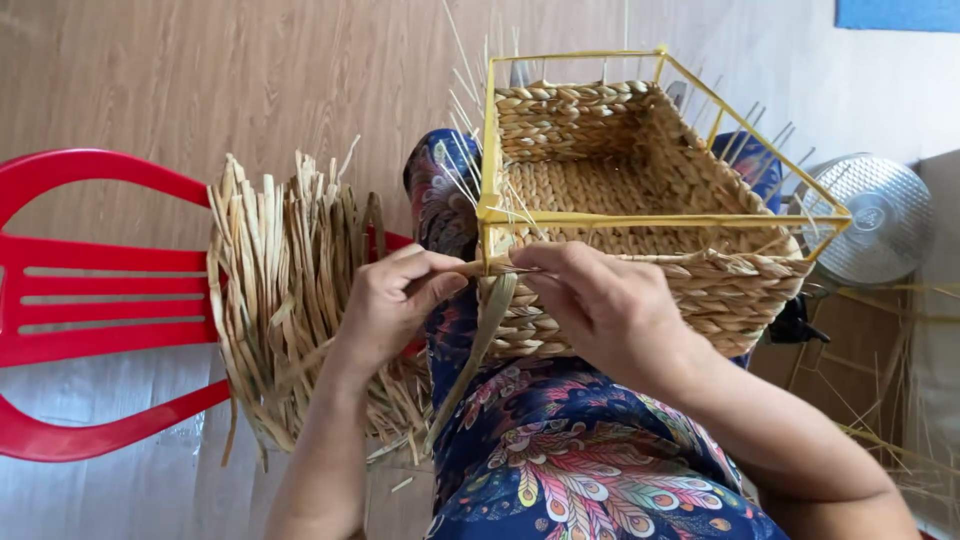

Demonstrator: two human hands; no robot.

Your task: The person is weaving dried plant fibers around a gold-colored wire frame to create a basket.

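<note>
I have the half-woven straw basket on its yellow wire frame resting on my lap, just beyond both hands. My left hand is closed, pinching a flat dried strand against the basket's near corner; my right hand is closed too, fingertips gripping the same strand where it meets the weave. I judge the twist should stay tight and sit snug under the frame rail, with tension even. The bundle of spare straw lies just left of my left hand, on the red plastic chair
</note>
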